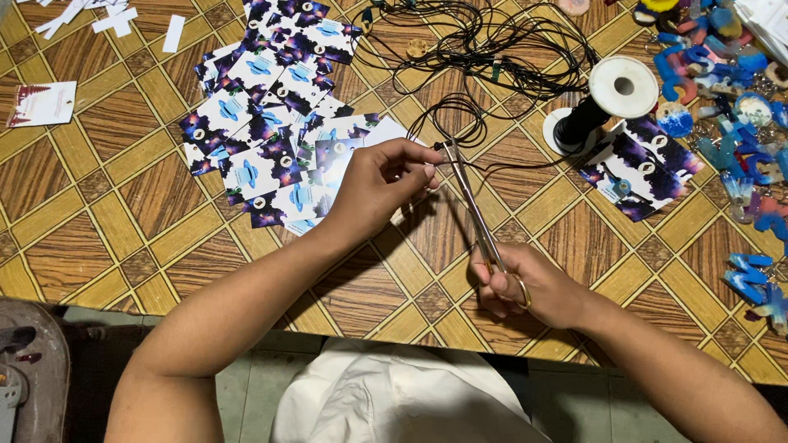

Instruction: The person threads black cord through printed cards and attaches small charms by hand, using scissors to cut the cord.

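My right hand (529,289) grips the gold handles of long thin scissors (474,205), whose blades point up and away toward the fingertips of my left hand. My left hand (384,182) pinches a strand of thin black cord (460,111) right at the scissor tips, with a white card held behind its fingers. The cord trails up into a loose tangle and on to a black spool with white ends (603,102).
A spread of printed cards with blue and purple patterns (271,107) lies left of my left hand. More such cards (644,168) sit by the spool. Blue and coloured charms (739,98) crowd the right edge. White paper strips (107,20) lie top left on the patterned tabletop (107,205).
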